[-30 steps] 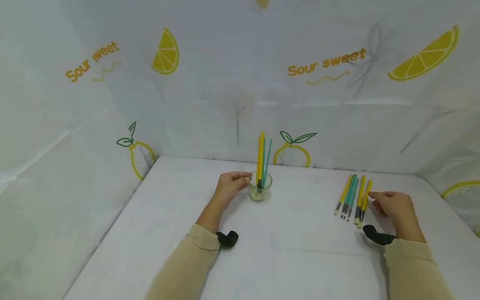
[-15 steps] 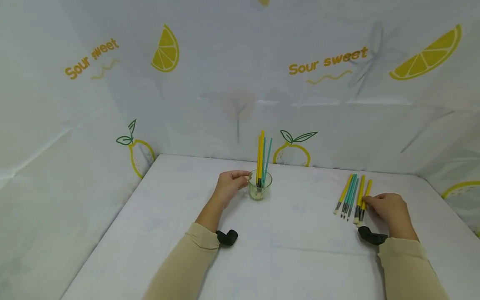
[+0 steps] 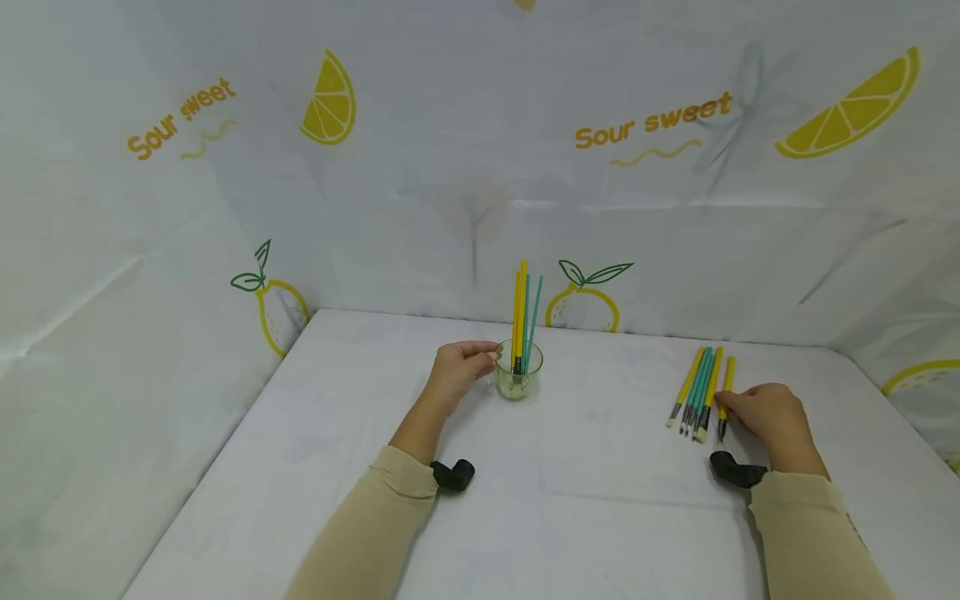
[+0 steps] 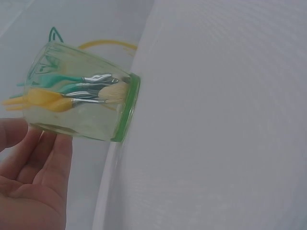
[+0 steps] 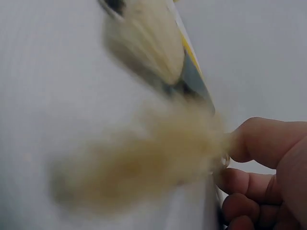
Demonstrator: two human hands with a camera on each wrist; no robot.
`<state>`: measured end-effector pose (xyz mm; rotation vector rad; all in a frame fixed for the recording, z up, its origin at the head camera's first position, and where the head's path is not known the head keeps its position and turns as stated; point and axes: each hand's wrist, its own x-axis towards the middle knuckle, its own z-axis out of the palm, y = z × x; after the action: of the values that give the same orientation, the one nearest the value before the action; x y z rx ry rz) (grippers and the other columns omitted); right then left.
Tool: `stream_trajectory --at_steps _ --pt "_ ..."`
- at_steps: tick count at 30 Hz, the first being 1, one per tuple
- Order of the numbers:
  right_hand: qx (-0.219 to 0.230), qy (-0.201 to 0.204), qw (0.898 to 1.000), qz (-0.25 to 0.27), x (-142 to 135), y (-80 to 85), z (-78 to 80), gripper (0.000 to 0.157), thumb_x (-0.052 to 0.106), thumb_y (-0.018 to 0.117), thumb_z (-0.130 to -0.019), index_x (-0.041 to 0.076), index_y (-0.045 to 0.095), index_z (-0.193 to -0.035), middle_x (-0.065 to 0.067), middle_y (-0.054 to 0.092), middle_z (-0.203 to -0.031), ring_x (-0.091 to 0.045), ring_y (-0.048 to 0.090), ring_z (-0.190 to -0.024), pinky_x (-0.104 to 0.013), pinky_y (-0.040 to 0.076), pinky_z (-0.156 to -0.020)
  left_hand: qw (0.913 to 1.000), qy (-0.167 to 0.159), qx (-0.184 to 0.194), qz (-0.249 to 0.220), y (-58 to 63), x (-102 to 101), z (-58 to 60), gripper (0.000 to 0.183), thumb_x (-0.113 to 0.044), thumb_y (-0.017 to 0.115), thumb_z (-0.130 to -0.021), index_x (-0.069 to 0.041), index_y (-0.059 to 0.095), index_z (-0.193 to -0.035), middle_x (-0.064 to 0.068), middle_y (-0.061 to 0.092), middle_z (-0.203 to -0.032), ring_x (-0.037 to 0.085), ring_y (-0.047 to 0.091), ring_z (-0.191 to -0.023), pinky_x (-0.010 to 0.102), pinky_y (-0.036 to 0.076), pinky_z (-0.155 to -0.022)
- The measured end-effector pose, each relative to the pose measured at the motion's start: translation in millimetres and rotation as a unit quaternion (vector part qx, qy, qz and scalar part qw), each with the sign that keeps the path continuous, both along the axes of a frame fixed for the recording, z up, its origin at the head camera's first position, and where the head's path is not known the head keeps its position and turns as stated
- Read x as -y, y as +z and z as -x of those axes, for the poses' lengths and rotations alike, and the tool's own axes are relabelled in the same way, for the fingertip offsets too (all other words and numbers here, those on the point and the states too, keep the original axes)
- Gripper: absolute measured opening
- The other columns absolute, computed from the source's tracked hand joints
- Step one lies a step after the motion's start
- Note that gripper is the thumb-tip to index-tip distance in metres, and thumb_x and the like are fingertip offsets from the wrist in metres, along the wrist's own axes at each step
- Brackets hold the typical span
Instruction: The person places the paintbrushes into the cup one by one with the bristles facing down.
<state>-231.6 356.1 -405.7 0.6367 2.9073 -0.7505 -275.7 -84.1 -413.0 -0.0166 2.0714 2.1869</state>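
A clear greenish glass cup stands at the table's back, holding several yellow and teal paintbrushes, bristles down. My left hand is at the cup's left side; in the left wrist view its fairly straight fingers touch the wall near the rim. On the right, my right hand pinches a yellow-handled paintbrush between thumb and finger. That brush's pale bristles are blurred in the right wrist view. Left of it, several yellow and teal paintbrushes lie side by side, bristles toward me.
White cloth covers the table. Behind it hangs a white backdrop printed with lemons and lettering. A black wrist camera sits on the left wrist, another black wrist camera on the right.
My right hand has moved left, taken hold of the rightmost yellow paintbrush and shifted left with it. The thick yellow brush beside it now lies against the teal ones. My left hand has stayed put.
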Motion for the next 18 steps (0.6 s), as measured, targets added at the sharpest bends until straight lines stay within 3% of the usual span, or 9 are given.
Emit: stream_trajectory --at_steps 10,18 --pt "0.005 -0.033 0.998 0.049 -6.6 -0.1 0.1 0.061 0.040 0.051 -0.093 -0.017 0.061 -0.113 -0.024 0.064 -0.091 -0.035 0.053 -0.088 -0.048 0.049 -0.075 1.0000 0.002 -0.003 0.002 -1.8 0.2 1.4 0.022 -0.008 0.064 -0.092 0.000 0.072 -0.111 0.011 0.069 -0.115 0.014 0.067 -0.095 0.028 0.058 -0.090" --pt "0.005 -0.044 0.996 0.083 -8.5 1.7 -2.9 0.065 0.042 0.050 -0.094 -0.017 0.059 -0.118 -0.014 0.066 -0.080 -0.032 0.054 -0.088 -0.046 0.047 -0.077 1.0000 -0.002 -0.005 -0.002 -4.3 0.7 2.6 0.023 -0.008 0.063 -0.092 -0.001 0.072 -0.112 0.011 0.068 -0.116 0.015 0.068 -0.098 0.027 0.058 -0.090"
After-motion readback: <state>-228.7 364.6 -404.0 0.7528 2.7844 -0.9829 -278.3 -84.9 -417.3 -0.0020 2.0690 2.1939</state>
